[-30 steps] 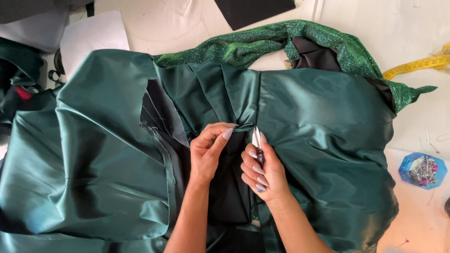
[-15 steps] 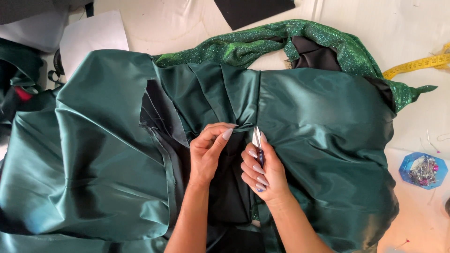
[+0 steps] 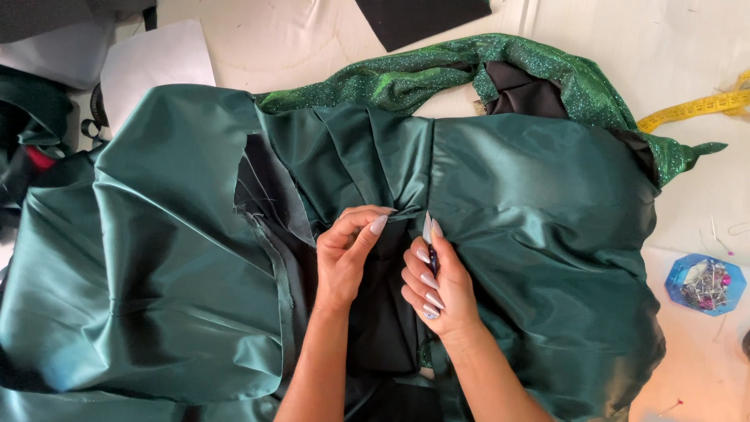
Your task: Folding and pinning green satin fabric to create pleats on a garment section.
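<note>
A fold of the green dress (image 3: pixel 531 203), spread over the table (image 3: pixel 687 47), is pinched by the left hand (image 3: pixel 348 258). A dark tool (image 3: pixel 432 259), possibly a seam ripper, is gripped by the right hand (image 3: pixel 433 285); careful aim at the seam is needed.

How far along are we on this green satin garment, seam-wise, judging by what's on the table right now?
Looks done: the dark green satin garment lies spread on the table, pleats folded at its centre. In hand: the left hand pinches the fabric edge at the centre opening, while the right hand holds a slim dark tool beside it. Left: the opening gapes, black lining and a raw frayed edge exposed. The pin box sits apart.
</note>
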